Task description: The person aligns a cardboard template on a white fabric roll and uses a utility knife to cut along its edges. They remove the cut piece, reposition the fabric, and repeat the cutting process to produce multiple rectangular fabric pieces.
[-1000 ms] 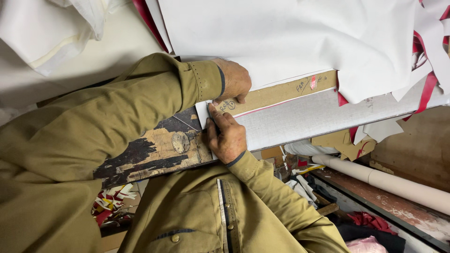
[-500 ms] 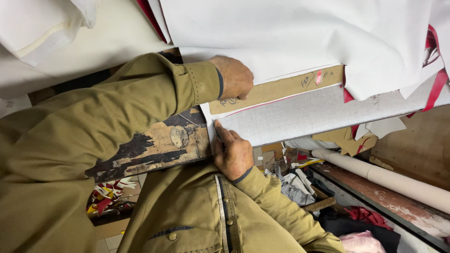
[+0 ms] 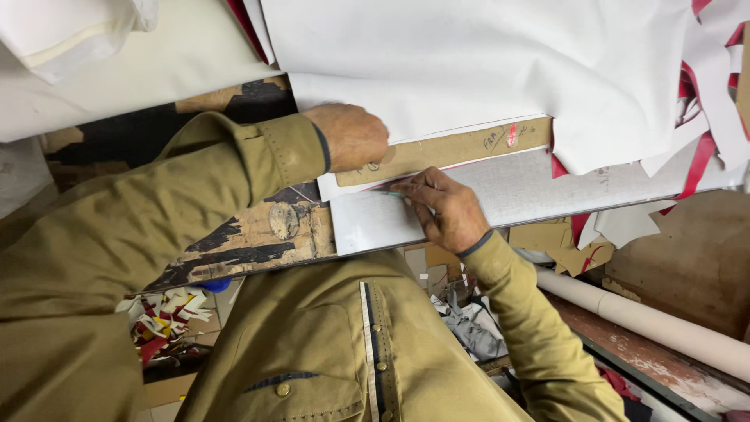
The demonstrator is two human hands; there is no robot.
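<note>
My left hand [image 3: 353, 136] presses flat on the near end of a long brown cardboard strip [image 3: 461, 146]. The strip lies across a white sheet [image 3: 500, 195] on a worn wooden worktable [image 3: 250, 234]. My right hand [image 3: 444, 209] sits just below the strip's lower edge, its fingers pinched on a thin pen-like tool [image 3: 391, 192] whose tip touches the sheet along that edge. A thin line runs on the sheet beside the strip. A large white material [image 3: 469, 62] covers the strip's upper side.
Red and white offcuts [image 3: 707, 148] hang at the right. A cream cardboard tube [image 3: 648, 324] lies below the table's edge, with brown card scraps [image 3: 574, 242] above it. Coloured scraps [image 3: 168, 316] pile at lower left. Folded white material [image 3: 70, 31] lies at top left.
My right hand has slid to the right along the strip's lower edge with the tool. My left hand stays pressed on the strip. The view has shifted a little.
</note>
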